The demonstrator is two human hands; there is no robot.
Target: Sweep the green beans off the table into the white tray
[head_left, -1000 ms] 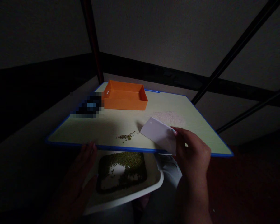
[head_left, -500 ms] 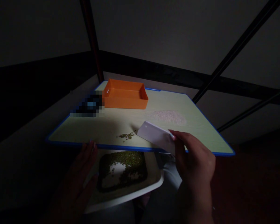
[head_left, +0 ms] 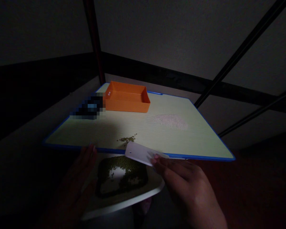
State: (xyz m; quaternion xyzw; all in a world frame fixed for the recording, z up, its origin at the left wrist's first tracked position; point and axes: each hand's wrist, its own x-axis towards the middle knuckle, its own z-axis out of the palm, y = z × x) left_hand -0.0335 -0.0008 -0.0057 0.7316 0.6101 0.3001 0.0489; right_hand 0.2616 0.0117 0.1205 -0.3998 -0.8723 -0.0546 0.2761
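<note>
My right hand (head_left: 181, 181) grips a flat white scraper card (head_left: 139, 152), held low over the table's near edge, above a white tray (head_left: 133, 198). The tray holds a heap of green beans (head_left: 124, 173) and sits below the edge, steadied by my left hand (head_left: 76, 187), whose fingers lie along its left rim. A few green beans (head_left: 127, 139) remain on the pale tabletop (head_left: 97, 133) just beyond the card. A patch of white rice (head_left: 171, 121) lies further back on the right.
An empty orange box (head_left: 127, 101) stands at the back of the blue-edged table, with a blurred dark object (head_left: 88, 109) to its left. Dark poles (head_left: 240, 47) cross the wall behind. The room is dim.
My right hand has carried the white card left and down, from over the tabletop to the near edge above the tray. The left hand and tray stayed put.
</note>
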